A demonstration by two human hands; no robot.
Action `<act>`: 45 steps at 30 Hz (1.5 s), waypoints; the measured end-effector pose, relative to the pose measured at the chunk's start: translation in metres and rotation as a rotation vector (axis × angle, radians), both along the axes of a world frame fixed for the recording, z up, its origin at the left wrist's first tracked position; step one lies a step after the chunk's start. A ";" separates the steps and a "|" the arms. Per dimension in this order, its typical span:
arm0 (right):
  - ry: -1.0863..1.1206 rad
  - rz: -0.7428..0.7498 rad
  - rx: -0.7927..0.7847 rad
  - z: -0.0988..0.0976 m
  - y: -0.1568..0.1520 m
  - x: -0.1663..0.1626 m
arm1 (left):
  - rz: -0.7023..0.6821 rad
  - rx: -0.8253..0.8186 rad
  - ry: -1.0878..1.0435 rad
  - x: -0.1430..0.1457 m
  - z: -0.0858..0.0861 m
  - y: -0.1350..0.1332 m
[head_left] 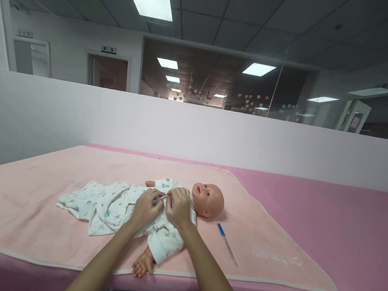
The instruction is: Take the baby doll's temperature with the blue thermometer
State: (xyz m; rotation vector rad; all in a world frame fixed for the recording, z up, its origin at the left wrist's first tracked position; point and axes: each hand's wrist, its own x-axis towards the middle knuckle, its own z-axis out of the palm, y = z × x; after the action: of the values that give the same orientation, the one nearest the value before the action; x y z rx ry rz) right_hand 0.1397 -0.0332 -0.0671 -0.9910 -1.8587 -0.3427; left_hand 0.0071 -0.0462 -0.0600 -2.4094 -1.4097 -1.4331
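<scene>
A baby doll (208,200) lies on its back, its bald head to the right, dressed in a white printed baby gown (109,206). Over its chest, my left hand (146,208) is closed, with a thin whitish stick or strip (159,199) showing between its fingers. Right beside it, my right hand (179,206) has its fingers curled in a pinch near the end of that strip, close to the gown's collar. What the right fingertips hold is hidden. A slim clear tube with a blue cap (221,229) lies to the right of my right forearm, below the doll's head.
Under the doll is a peach blanket (267,241) with a pale border, spread over a pink-covered table (364,235). A white low wall (216,136) with glass above it stands behind the table. The table's front edge runs below my forearms.
</scene>
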 end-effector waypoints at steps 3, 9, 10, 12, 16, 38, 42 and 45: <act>0.005 -0.009 -0.006 -0.001 0.001 0.000 | 0.004 -0.003 0.000 0.000 0.000 0.001; -0.008 -0.045 -0.005 -0.001 0.002 -0.002 | -0.027 -0.055 -0.009 0.000 0.001 0.002; -0.009 -0.047 -0.007 -0.001 0.002 -0.002 | -0.038 -0.060 -0.015 -0.001 0.001 0.002; -0.009 -0.048 -0.010 -0.001 0.002 -0.002 | -0.058 -0.063 -0.028 -0.001 0.001 0.002; -0.012 -0.053 -0.009 -0.001 0.002 -0.002 | -0.065 -0.081 -0.043 -0.002 0.000 0.002; -0.008 -0.046 -0.026 -0.002 0.004 -0.002 | -0.105 -0.099 -0.068 -0.001 0.000 0.002; 0.002 -0.046 -0.031 -0.002 0.004 -0.002 | -0.086 -0.094 -0.086 0.000 0.000 0.000; 0.007 -0.050 -0.036 -0.002 0.004 -0.002 | -0.066 -0.072 -0.108 0.001 0.001 -0.002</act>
State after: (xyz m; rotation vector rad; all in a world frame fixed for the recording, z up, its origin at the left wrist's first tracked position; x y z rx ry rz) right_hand 0.1378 -0.0293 -0.0687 -1.0630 -1.8415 -0.3362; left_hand 0.0079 -0.0484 -0.0590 -2.4785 -1.4399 -1.5765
